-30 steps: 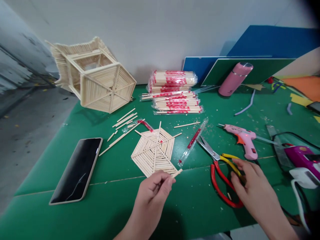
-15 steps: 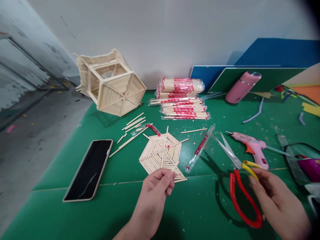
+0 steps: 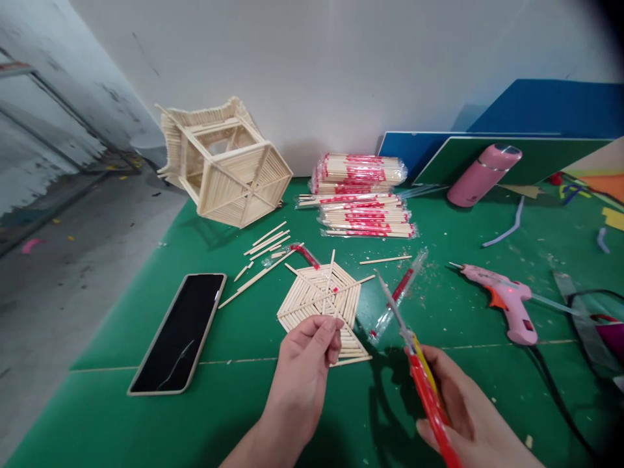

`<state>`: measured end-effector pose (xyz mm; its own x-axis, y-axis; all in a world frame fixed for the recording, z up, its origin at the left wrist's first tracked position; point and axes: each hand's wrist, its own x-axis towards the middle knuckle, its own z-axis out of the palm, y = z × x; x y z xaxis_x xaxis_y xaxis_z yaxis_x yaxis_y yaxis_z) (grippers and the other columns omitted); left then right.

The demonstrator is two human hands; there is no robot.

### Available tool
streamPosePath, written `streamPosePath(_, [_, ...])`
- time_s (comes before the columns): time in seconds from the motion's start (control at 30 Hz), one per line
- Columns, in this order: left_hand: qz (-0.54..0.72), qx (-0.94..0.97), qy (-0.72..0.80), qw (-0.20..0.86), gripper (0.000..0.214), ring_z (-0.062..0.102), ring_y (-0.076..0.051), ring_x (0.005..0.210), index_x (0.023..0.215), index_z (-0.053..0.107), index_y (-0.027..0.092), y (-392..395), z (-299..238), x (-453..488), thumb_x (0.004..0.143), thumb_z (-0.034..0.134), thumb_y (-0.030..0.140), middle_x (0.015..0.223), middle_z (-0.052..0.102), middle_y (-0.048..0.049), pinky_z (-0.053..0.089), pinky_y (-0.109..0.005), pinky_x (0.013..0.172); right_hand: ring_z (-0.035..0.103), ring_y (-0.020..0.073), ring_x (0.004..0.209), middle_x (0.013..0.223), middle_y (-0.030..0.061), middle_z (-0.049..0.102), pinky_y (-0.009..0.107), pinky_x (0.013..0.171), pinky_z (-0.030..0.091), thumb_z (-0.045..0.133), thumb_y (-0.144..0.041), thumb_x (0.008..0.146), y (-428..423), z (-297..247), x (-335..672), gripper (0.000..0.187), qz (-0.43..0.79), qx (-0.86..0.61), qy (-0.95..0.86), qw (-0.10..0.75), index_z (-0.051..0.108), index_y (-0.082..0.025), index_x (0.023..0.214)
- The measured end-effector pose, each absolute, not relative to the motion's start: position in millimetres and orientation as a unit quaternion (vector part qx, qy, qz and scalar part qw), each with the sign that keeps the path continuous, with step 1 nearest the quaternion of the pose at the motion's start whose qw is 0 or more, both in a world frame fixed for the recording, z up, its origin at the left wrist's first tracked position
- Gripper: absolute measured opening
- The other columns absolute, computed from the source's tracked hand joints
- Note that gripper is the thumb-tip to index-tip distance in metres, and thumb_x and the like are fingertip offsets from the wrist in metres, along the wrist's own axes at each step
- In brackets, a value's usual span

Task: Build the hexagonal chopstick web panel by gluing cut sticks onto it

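My left hand [image 3: 309, 351] is closed in a pinch above the near side of a hexagonal panel [image 3: 312, 292] made of wooden sticks. Whatever lies between its fingertips is too small or hidden to make out. Several spoke sticks jut past the panel's outer edge. To the right, my right hand [image 3: 463, 406] grips a pair of scissors [image 3: 419, 364] with red and yellow handles, seen nearly edge-on. Their blades point up and to the left, near a thin red-and-clear plastic wrapper [image 3: 400, 292].
A stick lantern-like frame [image 3: 244, 169] lies at the back left, beside wrapped stick bundles [image 3: 363, 195]. Loose sticks [image 3: 266, 240] and a phone [image 3: 178, 335] are on the left. A pink glue gun [image 3: 507, 296], its cord and a pink bottle [image 3: 484, 175] stand or lie right.
My right hand has carried the scissors left towards the panel and turned them edge-on. My left hand stays pinched in nearly the same place. The view has shifted slightly.
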<state>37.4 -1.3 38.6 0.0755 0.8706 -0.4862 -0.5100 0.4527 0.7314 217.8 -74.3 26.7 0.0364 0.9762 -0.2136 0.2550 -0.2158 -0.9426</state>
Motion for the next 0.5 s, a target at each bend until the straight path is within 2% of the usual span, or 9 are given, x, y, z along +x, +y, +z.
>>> streamPosePath(0.1, [0.489,0.189,0.482,0.702,0.018,0.039,-0.006,0.051,0.065,0.062,0.012,0,39,36,0.065,0.068,0.028,0.053,0.048,0.0019,0.029,-0.018,0.049,0.055,0.0129,0.055,0.077,-0.0008,0.058,0.019,0.041,0.044,0.067,-0.026,0.055,-75,32,210,0.067,0.525,-0.683,-0.401,0.311,0.038,-0.025,0.115])
streamPosePath(0.2, [0.492,0.189,0.485,0.698,0.017,0.039,-0.006,0.051,0.064,0.061,0.012,1,42,36,0.065,0.068,0.028,0.054,0.049,0.0016,0.029,-0.018,0.049,0.047,0.0103,0.046,0.067,-0.0052,0.052,0.021,0.041,0.044,0.063,-0.022,0.053,-70,42,205,0.067,0.495,-0.716,-0.417,0.261,0.037,-0.026,0.115])
streamPosePath(0.33, [0.506,0.205,0.489,0.680,0.019,0.040,-0.006,0.052,0.065,0.061,0.013,2,45,35,0.066,0.068,0.031,0.055,0.050,0.0013,0.030,-0.018,0.049,0.053,0.0154,0.058,0.070,-0.0021,0.053,0.025,0.053,0.048,0.058,-0.024,0.055,-67,46,205,0.063,0.433,-0.708,-0.495,0.255,0.035,-0.022,0.114])
streamPosePath(0.5, [0.499,0.275,0.498,0.653,0.020,0.042,-0.007,0.056,0.068,0.060,0.014,-1,42,37,0.072,0.063,0.033,0.059,0.051,0.0009,0.032,-0.018,0.052,0.053,0.0139,0.057,0.075,-0.0004,0.054,0.024,0.054,0.048,0.058,-0.022,0.054,-74,35,206,0.072,0.409,-0.695,-0.559,0.196,0.029,-0.020,0.120])
